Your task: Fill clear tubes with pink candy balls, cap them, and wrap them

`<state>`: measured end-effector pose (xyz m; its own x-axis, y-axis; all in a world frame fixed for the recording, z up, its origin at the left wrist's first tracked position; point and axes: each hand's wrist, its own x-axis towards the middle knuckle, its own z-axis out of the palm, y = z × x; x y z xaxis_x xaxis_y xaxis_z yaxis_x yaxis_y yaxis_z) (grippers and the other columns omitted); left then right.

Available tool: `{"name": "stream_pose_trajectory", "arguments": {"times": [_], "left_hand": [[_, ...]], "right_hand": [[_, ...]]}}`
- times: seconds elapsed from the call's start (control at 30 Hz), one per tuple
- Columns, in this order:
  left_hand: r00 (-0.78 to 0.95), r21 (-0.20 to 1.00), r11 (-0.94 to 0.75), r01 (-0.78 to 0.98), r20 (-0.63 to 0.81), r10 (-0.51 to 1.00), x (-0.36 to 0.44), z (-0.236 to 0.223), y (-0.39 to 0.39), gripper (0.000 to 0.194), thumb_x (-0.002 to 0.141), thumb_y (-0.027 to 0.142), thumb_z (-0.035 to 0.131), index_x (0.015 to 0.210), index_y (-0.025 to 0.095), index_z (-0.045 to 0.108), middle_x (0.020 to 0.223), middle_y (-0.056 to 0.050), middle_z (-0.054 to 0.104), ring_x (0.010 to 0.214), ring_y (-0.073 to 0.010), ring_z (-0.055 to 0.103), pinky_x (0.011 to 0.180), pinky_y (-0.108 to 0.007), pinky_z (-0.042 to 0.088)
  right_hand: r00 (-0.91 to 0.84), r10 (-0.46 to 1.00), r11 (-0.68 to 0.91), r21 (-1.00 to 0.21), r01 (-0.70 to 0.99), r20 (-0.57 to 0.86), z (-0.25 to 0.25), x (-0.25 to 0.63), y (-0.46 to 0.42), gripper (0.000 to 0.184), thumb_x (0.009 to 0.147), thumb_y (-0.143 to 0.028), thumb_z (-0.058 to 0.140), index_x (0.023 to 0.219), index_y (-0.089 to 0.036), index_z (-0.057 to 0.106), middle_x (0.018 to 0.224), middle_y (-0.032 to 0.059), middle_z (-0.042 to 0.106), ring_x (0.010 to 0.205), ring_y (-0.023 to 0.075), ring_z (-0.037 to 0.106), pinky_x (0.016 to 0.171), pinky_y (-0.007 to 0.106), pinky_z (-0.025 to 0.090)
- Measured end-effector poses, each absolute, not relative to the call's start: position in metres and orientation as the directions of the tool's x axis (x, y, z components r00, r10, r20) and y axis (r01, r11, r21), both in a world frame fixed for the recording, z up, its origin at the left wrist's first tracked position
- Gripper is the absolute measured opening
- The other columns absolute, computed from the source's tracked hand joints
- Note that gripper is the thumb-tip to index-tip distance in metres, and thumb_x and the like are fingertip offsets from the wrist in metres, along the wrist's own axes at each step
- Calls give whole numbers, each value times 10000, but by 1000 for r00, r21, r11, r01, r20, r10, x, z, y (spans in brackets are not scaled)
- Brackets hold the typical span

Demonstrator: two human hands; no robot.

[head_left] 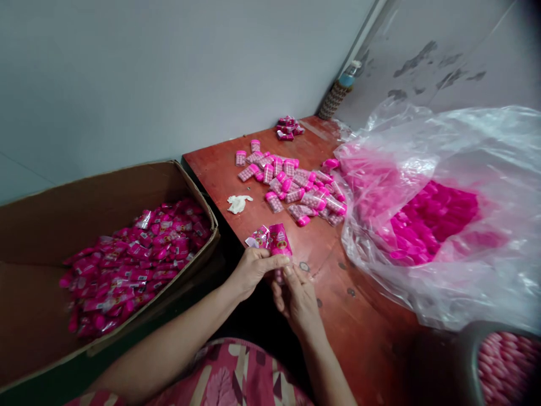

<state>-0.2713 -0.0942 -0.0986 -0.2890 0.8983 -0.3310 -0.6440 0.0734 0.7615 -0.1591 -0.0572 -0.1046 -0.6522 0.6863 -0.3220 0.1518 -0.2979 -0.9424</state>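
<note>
At the table's near edge, my left hand (252,270) pinches a printed pink wrapper sleeve (279,238) with thumb and fingers. My right hand (301,296) closes around the lower end of a small clear bottle of pink candies (279,276), which meets the sleeve's bottom. How far the bottle sits inside the sleeve is hidden by my fingers. Just left of it, another printed wrapper (258,237) lies by my left fingers. Beyond my hands, several clear candy bottles with pink caps (296,183) lie scattered on the red-brown table (329,254).
A cardboard box (169,169) of wrapped bottles (135,259) stands left. On the right, a clear plastic bag (448,299) holds pink caps (435,220), with a tub of pink candies (507,361) nearer. Wrappers (288,128), crumpled white scrap (239,203) and a patterned bottle (336,96) lie farther back.
</note>
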Motion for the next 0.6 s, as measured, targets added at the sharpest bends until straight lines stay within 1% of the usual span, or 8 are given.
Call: {"name": "stream_pose_trajectory", "arguments": {"times": [0.1,0.2,0.27,0.3,0.37,0.5,0.57,0.6], "left_hand": [[-222,727,94,-680,-326,919,-270,-99,-99,298,668,343,668,544,84,590,412,-12,525,330,-123,494,347,-237,395],[-266,686,52,-725,-349,898,-273,-99,-103,294,659,353,676,569,82,604,420,-9,519,325,-102,468,317,-210,346],[-337,657,-4,-754,-382,860,-275,-99,-106,259,640,322,702,621,73,633,513,-33,576,416,-93,508,383,-198,383],[-357,649,-22,-760,-389,849,-275,-99,-107,246,637,307,709,646,71,643,560,-43,597,462,-94,523,420,-198,401],[-337,649,-16,-761,-375,864,-273,-100,-110,231,651,291,704,636,71,639,566,-38,588,475,-92,512,442,-210,405],[-283,670,-5,-742,-306,909,-264,-100,-116,270,706,283,664,545,78,598,445,10,482,403,-69,437,422,-216,362],[-319,680,-31,-733,-303,898,-269,-96,-121,241,708,279,667,591,73,625,481,-12,531,451,-92,498,464,-227,397],[-371,683,-69,-727,-306,877,-274,-94,-125,218,703,282,673,644,73,646,545,-38,587,511,-118,551,507,-243,432]], "right_hand": [[-636,724,-195,-964,182,-266,-102,-159,-57,320,851,-477,440,757,-175,491,501,-51,503,333,47,414,286,128,301],[-708,656,-279,-956,94,-261,-102,-156,-59,287,849,-456,457,886,-180,528,719,20,610,504,98,558,398,184,442],[-732,633,-343,-939,26,-251,-103,-153,-60,273,836,-420,499,993,-197,517,853,48,626,653,142,612,500,238,503],[-726,643,-357,-934,-3,-243,-104,-152,-60,274,827,-398,525,1020,-204,507,877,50,627,692,153,620,526,252,512],[-697,678,-366,-930,-44,-233,-106,-153,-60,245,814,-355,561,998,-204,502,845,36,635,684,151,625,533,252,510],[-666,711,-383,-919,-95,-228,-106,-164,-58,159,819,-316,566,877,-203,471,629,-26,613,536,119,602,464,209,475],[-681,697,-393,-914,-101,-224,-104,-170,-57,160,819,-312,569,867,-208,458,593,-41,601,497,111,590,443,199,463],[-687,691,-394,-914,-99,-224,-104,-172,-56,167,816,-318,571,873,-210,456,616,-35,612,501,112,594,442,200,464]]}}
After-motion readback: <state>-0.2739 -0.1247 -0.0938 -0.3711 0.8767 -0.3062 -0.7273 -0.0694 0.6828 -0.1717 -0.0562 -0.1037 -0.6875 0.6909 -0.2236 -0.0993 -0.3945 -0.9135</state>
